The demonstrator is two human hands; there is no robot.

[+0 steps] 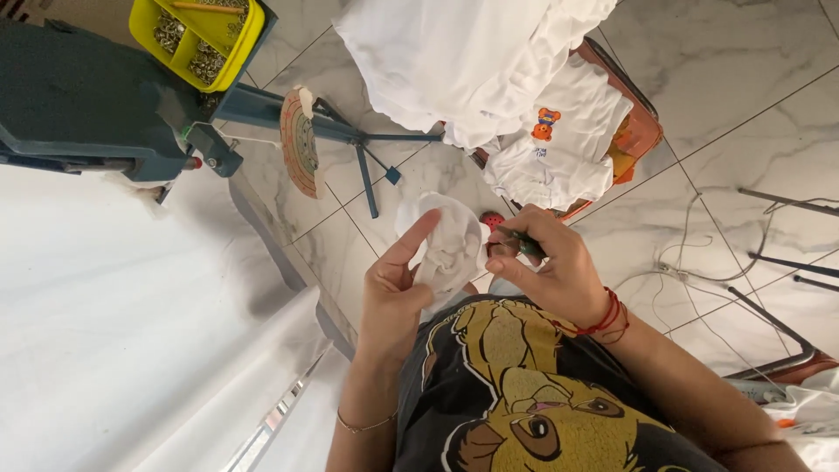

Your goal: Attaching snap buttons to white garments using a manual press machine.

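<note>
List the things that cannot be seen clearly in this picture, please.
- Head view: the dark tool in the right hand is mostly hidden by the fingers.
- The small white cloth held by the left hand: its shape is unclear, being bunched.
- The yellow tray: contents too small; top edge cuts it.

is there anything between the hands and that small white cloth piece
Nothing visible does. The left hand already grips the small white cloth piece, and the right hand, pinching a small dark green tool, is right against the cloth's edge.

A small white garment [450, 245], crumpled, is held up beside a thin green-handled tool [523, 244].
</note>
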